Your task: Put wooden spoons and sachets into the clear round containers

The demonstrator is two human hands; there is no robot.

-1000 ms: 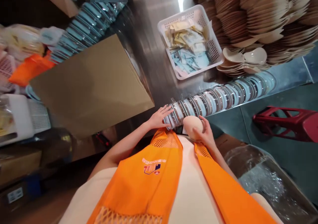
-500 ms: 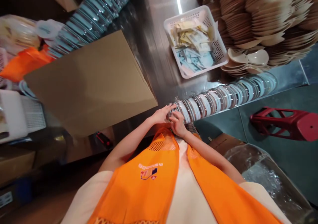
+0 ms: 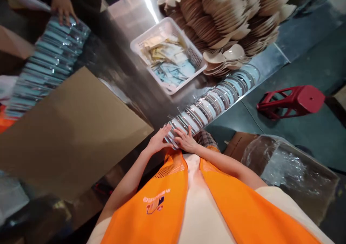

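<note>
A long row of round, shiny-edged packs (image 3: 207,109), white and clear, lies along the table's near edge. Its kind is hard to make out; the pieces look like stacked plastic bowls or lids. At the near end of this row, my left hand (image 3: 159,140) touches the last packs, thumb and fingers apart. My right hand (image 3: 186,141) rests on the row's near side, its fingers spread over the edges. Neither hand has lifted anything from the row.
Beside my left arm stands a large cardboard box (image 3: 78,136). A white basket (image 3: 173,91) holds small sachets. Stacked brown spoons (image 3: 216,17) lie behind the row. Another person's hand (image 3: 62,6) touches a second clear-pack row (image 3: 51,63). A red stool (image 3: 294,101) stands right, near an open plastic-lined box (image 3: 286,172).
My fingers, bunched together at the row's end before, are now spread apart on it. The view has turned, and another person's hand has appeared at the upper left.
</note>
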